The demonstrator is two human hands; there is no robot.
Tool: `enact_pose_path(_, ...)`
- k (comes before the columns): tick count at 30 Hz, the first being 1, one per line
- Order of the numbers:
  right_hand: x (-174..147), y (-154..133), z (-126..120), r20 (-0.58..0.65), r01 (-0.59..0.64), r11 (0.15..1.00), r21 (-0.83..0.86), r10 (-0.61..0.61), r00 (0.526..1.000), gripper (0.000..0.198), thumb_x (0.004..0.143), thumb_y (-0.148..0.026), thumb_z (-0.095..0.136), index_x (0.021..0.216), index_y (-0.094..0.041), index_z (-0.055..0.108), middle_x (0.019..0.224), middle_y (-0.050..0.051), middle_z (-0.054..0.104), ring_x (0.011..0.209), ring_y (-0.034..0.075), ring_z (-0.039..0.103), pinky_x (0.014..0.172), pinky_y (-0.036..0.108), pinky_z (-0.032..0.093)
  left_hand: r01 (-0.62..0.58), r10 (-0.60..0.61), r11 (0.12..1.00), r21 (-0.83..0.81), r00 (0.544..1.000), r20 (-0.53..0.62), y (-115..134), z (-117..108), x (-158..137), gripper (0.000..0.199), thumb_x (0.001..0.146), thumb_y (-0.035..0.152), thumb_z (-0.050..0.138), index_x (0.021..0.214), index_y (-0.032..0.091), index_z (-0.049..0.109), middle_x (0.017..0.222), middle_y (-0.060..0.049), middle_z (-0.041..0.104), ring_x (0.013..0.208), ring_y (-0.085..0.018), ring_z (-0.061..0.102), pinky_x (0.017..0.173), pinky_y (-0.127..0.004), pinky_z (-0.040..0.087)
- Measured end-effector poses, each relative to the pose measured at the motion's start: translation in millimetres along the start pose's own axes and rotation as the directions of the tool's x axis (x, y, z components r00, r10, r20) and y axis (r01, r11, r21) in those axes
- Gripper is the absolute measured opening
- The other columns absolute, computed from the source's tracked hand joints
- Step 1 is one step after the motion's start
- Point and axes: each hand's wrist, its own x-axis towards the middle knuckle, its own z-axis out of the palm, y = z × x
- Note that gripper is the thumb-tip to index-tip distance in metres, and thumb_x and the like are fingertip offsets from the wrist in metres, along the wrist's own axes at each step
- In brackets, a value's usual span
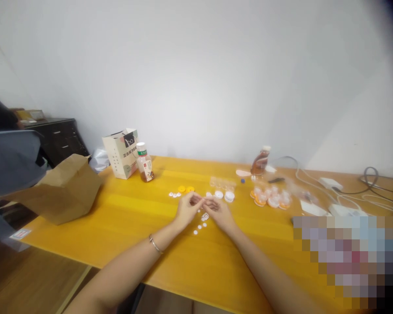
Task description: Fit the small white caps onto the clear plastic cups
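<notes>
My left hand (187, 210) and my right hand (220, 212) meet over the middle of the table, thumbs and fingertips pressed together. Whatever lies between the fingers is too small and blurred to make out. Just below them is a white openwork disc (205, 216), with several small white round pieces (199, 226) around it. Two yellow discs (186, 189) and some small white pieces (174, 195) are behind my left hand. White round caps (229, 197) sit behind my right hand, in front of a row of clear cups (222, 183).
A cluster of orange-and-white round containers (271, 198) stands right, near a brown bottle (260, 161) and a blue cap (243, 180). Cables and white adapters (330, 184) line the right side. Left are a drink bottle (145, 163), a paper gift bag (120, 155) and a brown paper bag (68, 189).
</notes>
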Motion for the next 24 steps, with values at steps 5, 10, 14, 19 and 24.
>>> enact_pose_path(5,-1,-2,0,0.019,-0.033,0.999,0.005,0.033,0.999,0.026,0.060,-0.028,0.065,0.083,-0.017,0.060,0.068,-0.001,0.063,0.065,0.013,0.060,0.067,0.028,0.046,-0.031,0.031,0.999,0.041,0.999,0.020,4,-2,-2,0.013,0.071,0.026,0.058,0.073,0.013,0.059,0.067,-0.002,0.062,0.062,-0.012,0.057,0.061,-0.022,0.045)
enact_pose_path(10,3,3,-4,-0.060,-0.063,0.993,0.104,0.069,0.996,0.031,0.058,-0.027,0.067,0.087,-0.019,0.059,0.073,0.000,0.064,0.070,0.015,0.061,0.072,0.030,0.047,-0.093,0.086,0.992,0.080,0.993,0.080,6,-1,-2,0.013,0.076,0.024,0.053,0.080,0.014,0.062,0.077,-0.004,0.065,0.070,-0.013,0.059,0.069,-0.025,0.046)
enact_pose_path(14,7,9,-10,-0.135,-0.088,0.986,0.142,0.107,0.985,0.034,0.058,-0.030,0.066,0.089,-0.020,0.059,0.072,0.001,0.065,0.072,0.017,0.062,0.075,0.034,0.048,-0.211,0.165,0.954,0.214,0.963,0.216,11,-3,-3,0.016,0.078,0.024,0.050,0.086,0.018,0.062,0.083,-0.005,0.063,0.079,-0.015,0.056,0.075,-0.027,0.042)
enact_pose_path(19,11,17,-17,-0.185,-0.099,0.974,0.203,0.138,0.973,0.025,0.063,-0.033,0.062,0.084,-0.021,0.059,0.080,0.004,0.068,0.070,0.018,0.063,0.073,0.035,0.050,-0.303,0.145,0.886,0.352,0.901,0.409,11,-6,-7,0.017,0.073,0.030,0.056,0.084,0.018,0.062,0.074,-0.003,0.057,0.068,-0.014,0.052,0.064,-0.023,0.040)
enact_pose_path(24,12,22,-17,-0.189,-0.099,0.973,0.209,0.139,0.972,0.021,0.063,-0.032,0.062,0.079,-0.020,0.058,0.080,0.004,0.068,0.072,0.018,0.064,0.070,0.033,0.051,-0.350,0.137,0.846,0.402,0.872,0.470,2,-3,-10,0.016,0.067,0.030,0.062,0.077,0.018,0.062,0.071,-0.002,0.053,0.066,-0.013,0.051,0.061,-0.021,0.039)
